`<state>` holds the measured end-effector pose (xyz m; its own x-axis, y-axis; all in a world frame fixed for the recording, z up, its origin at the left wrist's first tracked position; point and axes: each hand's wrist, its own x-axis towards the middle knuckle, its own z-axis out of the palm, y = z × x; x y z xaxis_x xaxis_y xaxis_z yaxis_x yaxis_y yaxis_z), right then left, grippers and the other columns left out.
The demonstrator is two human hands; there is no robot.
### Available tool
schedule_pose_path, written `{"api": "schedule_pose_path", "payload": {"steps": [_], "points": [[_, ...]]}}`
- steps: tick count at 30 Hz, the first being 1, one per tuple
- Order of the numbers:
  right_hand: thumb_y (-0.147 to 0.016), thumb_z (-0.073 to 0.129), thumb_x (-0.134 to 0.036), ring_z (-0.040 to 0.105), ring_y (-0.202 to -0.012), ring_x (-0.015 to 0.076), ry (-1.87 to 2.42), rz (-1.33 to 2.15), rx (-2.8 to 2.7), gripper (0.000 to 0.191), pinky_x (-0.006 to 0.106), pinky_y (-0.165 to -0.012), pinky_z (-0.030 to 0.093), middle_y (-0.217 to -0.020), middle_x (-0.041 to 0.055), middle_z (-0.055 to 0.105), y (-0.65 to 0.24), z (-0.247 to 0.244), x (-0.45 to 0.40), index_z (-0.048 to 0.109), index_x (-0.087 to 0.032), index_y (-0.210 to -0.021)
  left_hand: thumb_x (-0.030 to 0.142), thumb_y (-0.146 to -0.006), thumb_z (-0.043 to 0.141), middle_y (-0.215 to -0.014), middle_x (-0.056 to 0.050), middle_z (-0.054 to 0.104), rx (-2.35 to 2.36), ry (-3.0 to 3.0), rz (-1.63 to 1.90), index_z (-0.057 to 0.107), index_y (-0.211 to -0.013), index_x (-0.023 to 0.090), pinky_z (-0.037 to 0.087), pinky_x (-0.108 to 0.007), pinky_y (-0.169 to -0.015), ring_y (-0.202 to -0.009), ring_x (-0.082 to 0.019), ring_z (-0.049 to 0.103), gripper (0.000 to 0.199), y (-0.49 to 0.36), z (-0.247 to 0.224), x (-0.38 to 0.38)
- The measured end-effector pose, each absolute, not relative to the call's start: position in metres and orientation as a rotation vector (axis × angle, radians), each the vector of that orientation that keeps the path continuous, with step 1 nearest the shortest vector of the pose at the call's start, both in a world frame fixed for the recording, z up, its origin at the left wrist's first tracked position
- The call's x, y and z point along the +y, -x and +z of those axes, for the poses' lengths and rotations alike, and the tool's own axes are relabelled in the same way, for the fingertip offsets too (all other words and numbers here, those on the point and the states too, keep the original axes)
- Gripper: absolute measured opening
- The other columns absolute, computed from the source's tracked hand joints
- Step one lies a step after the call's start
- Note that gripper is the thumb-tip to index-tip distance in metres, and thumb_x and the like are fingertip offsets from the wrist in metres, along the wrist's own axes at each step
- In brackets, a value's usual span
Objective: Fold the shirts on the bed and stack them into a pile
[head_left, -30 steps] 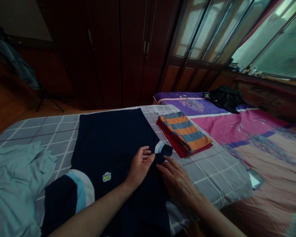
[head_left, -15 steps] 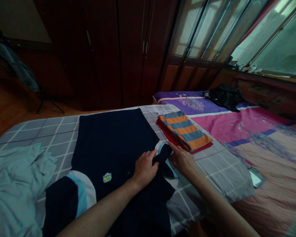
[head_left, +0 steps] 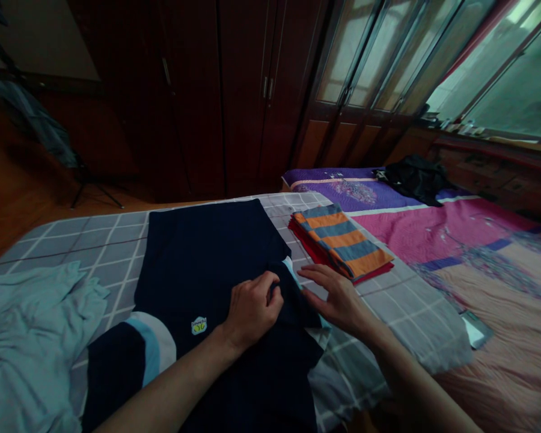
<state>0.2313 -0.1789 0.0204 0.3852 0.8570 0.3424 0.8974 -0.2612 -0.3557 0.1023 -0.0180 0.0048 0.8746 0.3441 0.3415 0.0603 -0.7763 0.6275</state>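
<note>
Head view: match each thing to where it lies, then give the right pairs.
Things:
1. left hand
2. orange-and-blue striped folded cloth
3. crumpled pale blue cloth
4. black bundle

Places:
A. on the purple quilt
B. gathering the navy shirt
C. on a folded red cloth
D. on the grey checked sheet

Pairs: 1-B, 2-C, 3-D, 4-A

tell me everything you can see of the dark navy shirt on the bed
The dark navy shirt lies flat on a grey checked bedsheet, its fabric soft-looking, with a small yellow chest badge and light-blue-and-white sleeve bands. The left hand grips a folded-over sleeve; the right hand sits just beside it.
</note>
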Motion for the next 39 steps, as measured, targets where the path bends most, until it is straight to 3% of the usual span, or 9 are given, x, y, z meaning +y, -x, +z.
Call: {"api": "schedule_pose_path", "payload": {"steps": [4,9,16,22,25,29,32,35,39], "points": [[-0.073,0.061,-0.018,0.051,-0.114,0.0274,2.298,-0.034,-1.677,0.046,0.042,-0.093,0.046,-0.129,0.0133,0.049,-0.218,0.004,-0.208,0.058,-0.019,-0.119,0.015,-0.081,0.050,-0.084,-0.002,0.061,0.271,-2.483,0.550,0.059,-0.084,0.019,0.042,-0.027,-0.073,-0.081,-0.017,0.059,0.011,-0.108,-0.004,-0.012],[-0.075,0.047,-0.008,0.057,-0.100,0.0273,2.453,-0.264,-1.583,0.025,0.041,-0.081,0.051,-0.114,0.0154,0.057,-0.215,-0.016,-0.225,0.064,-0.015,-0.092,0.020,-0.082,0.053,-0.094,-0.003,0.061,0.055,-2.482,0.397,0.060,-0.094,0.019,0.044,-0.029,-0.079,-0.089,-0.018,0.057,0.014,-0.108,-0.011,-0.016],[-0.082,0.045,-0.017,0.059,-0.095,0.0243,2.527,-0.364,-1.276,0.018,0.037,-0.077,0.051,-0.106,0.0119,0.060,-0.212,-0.030,-0.236,0.063,-0.017,-0.087,0.035,-0.075,0.070,-0.111,-0.007,0.057,-0.289,-2.636,0.255,0.058,-0.106,0.018,0.042,-0.037,-0.087,-0.102,-0.024,0.052,0.037,-0.105,-0.012,-0.026],[-0.082,0.045,-0.020,0.058,-0.091,0.0264,2.673,-0.236,-1.230,0.019,0.041,-0.077,0.050,-0.098,0.0109,0.062,-0.213,-0.020,-0.244,0.065,-0.018,-0.082,0.019,-0.083,0.060,-0.102,-0.006,0.060,-0.370,-2.710,0.228,0.059,-0.091,0.018,0.043,-0.034,-0.084,-0.098,-0.020,0.054,0.008,-0.104,-0.015,-0.027],[-0.078,0.048,-0.020,0.057,-0.096,0.0281,2.605,-0.191,-1.246,0.022,0.044,-0.081,0.049,-0.101,0.0117,0.062,-0.219,-0.005,-0.243,0.066,-0.018,-0.091,0.022,-0.085,0.058,-0.105,-0.006,0.060,-0.376,-2.688,0.271,0.059,-0.091,0.018,0.042,-0.035,-0.088,-0.101,-0.021,0.054,0.007,-0.104,-0.016,-0.026],[-0.083,0.045,-0.019,0.056,-0.105,0.0228,2.266,-0.121,-1.366,0.028,0.039,-0.090,0.047,-0.113,0.0103,0.061,-0.228,0.012,-0.211,0.063,-0.019,-0.105,0.034,-0.086,0.059,-0.126,-0.010,0.055,-0.450,-2.649,0.326,0.055,-0.116,0.017,0.033,-0.041,-0.104,-0.124,-0.025,0.044,0.034,-0.104,-0.020,-0.028],[-0.084,0.047,-0.016,0.054,-0.110,0.0204,2.228,-0.032,-1.561,0.029,0.034,-0.094,0.045,-0.118,0.0097,0.060,-0.237,0.011,-0.175,0.063,-0.018,-0.108,0.039,-0.087,0.057,-0.129,-0.010,0.055,-0.506,-2.659,0.271,0.052,-0.122,0.018,0.028,-0.044,-0.109,-0.128,-0.025,0.041,0.041,-0.104,-0.025,-0.030],[-0.082,0.047,-0.012,0.053,-0.110,0.0256,2.435,-0.146,-1.594,0.026,0.041,-0.095,0.043,-0.112,0.0138,0.061,-0.249,0.000,-0.149,0.066,-0.014,-0.100,0.043,-0.088,0.055,-0.132,-0.013,0.053,-0.483,-2.678,0.255,0.053,-0.123,0.017,0.027,-0.044,-0.110,-0.130,-0.026,0.039,0.044,-0.105,-0.027,-0.029],[-0.085,0.044,-0.013,0.044,-0.120,0.0292,2.427,-0.255,-1.589,0.032,0.046,-0.100,0.038,-0.125,0.0172,0.053,-0.263,-0.017,-0.140,0.061,-0.010,-0.113,0.044,-0.088,0.054,-0.133,-0.015,0.052,-0.464,-2.698,0.255,0.052,-0.124,0.015,0.028,-0.045,-0.110,-0.132,-0.027,0.037,0.046,-0.106,-0.027,-0.027]]}}
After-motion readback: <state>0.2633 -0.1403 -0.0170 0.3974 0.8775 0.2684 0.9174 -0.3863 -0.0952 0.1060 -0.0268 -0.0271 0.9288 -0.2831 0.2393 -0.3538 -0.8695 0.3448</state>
